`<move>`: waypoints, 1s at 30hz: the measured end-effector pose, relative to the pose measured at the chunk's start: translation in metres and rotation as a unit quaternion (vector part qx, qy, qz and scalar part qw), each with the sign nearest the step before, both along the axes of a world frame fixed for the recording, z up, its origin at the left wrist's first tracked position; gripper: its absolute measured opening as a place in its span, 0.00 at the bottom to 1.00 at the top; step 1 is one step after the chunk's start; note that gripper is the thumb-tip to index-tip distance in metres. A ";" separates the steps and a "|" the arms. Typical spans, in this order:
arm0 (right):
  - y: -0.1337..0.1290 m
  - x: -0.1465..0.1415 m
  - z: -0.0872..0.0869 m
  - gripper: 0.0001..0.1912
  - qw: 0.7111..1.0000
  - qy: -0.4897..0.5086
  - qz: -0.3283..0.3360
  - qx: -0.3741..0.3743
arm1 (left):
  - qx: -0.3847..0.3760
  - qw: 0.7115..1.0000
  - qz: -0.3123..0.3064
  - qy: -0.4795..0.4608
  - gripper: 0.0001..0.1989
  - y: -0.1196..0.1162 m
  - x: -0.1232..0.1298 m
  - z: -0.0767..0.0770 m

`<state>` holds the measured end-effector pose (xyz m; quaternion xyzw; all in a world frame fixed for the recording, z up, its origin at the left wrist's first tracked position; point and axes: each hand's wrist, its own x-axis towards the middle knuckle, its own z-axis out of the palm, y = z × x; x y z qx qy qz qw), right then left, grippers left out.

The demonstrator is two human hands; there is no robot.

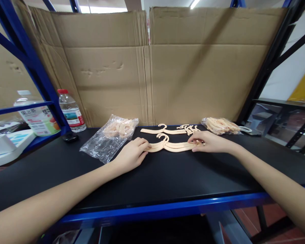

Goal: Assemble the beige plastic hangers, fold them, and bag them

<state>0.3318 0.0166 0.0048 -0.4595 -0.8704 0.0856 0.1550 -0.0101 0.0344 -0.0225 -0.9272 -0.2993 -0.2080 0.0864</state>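
Cream-coloured hangers point(178, 146), more than one laid together with their hooks side by side, lie on the black tabletop in front of me. My left hand point(134, 152) closes its fingers on their left end. At the right end, my right hand point(208, 141) pinches them between thumb and fingers, hiding the tip. Just behind lies another cream hanger point(152, 131), its hook pointing away from me. Several small cream hook-like pieces point(189, 128) rest at that hanger's right end.
To the left lies a clear plastic bag point(101, 144) with cream pieces inside. Another packed bag point(220, 125) sits at the back right. A red-capped water bottle point(71, 113), a larger bottle point(38, 117) and a black mouse-like object point(70, 137) stand left. Cardboard point(193, 67) walls the back.
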 end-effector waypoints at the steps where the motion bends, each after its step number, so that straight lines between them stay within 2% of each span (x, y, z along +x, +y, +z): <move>1: 0.000 -0.002 -0.001 0.17 1.000 -0.007 0.004 -0.002 | -0.002 1.000 0.001 -0.002 0.10 0.001 0.000 0.000; 8: 0.003 0.003 -0.003 0.22 1.000 -0.019 -0.010 -0.016 | -0.042 0.999 0.018 -0.003 0.15 0.008 -0.002 -0.006; 18: 0.008 0.003 -0.007 0.18 0.999 0.001 -0.008 -0.035 | -0.045 0.998 0.010 -0.034 0.15 0.016 -0.005 -0.011; 23: 0.010 0.006 -0.009 0.20 0.999 0.015 0.002 -0.030 | -0.046 0.998 0.008 -0.051 0.14 0.016 -0.005 -0.011; 26: 0.011 0.010 -0.008 0.21 0.998 0.059 -0.007 -0.002 | -0.041 0.997 0.005 -0.067 0.15 0.014 -0.004 -0.010; 30: 0.013 0.018 -0.002 0.21 0.985 0.128 -0.081 0.082 | -0.039 0.996 0.005 -0.078 0.14 0.010 -0.003 -0.008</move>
